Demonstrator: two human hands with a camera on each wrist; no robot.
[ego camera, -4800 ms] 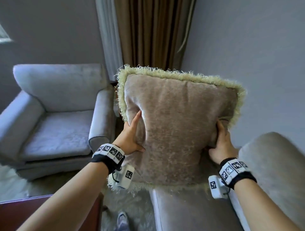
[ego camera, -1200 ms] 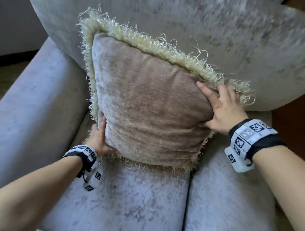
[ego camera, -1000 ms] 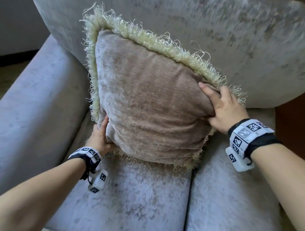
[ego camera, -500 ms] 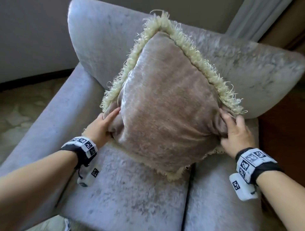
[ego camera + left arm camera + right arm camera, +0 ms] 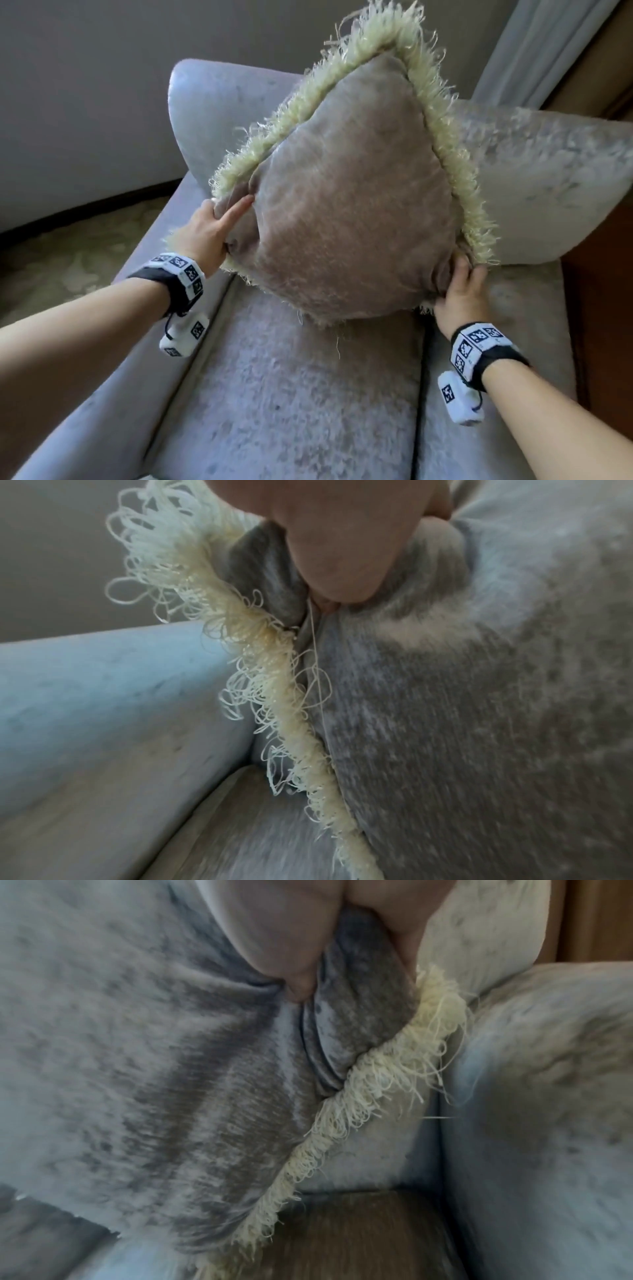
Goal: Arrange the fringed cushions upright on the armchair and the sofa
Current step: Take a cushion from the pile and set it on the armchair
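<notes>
A brown velvet cushion (image 5: 346,202) with cream fringe is held over the grey armchair's seat (image 5: 291,394), turned on its corner like a diamond, top corner against the backrest (image 5: 212,99). My left hand (image 5: 212,229) grips its left corner, thumb on the front face. My right hand (image 5: 459,291) grips its lower right corner, fingers tucked behind. In the left wrist view my thumb (image 5: 339,547) pinches the cushion (image 5: 479,710) beside the fringe (image 5: 274,683). In the right wrist view my fingers (image 5: 291,942) pinch the cushion (image 5: 137,1056) the same way.
The armchair's left arm (image 5: 113,359) and right arm (image 5: 479,428) flank the seat. A grey wall (image 5: 85,85) stands behind, a curtain (image 5: 534,51) hangs at the upper right, and dark wood (image 5: 599,325) lies to the right. Patterned carpet (image 5: 68,257) lies at the left.
The cushion came from the sofa side to the armchair, then was turned from square-on to standing on its corner. Both hands slid to opposite corners and raised it slightly.
</notes>
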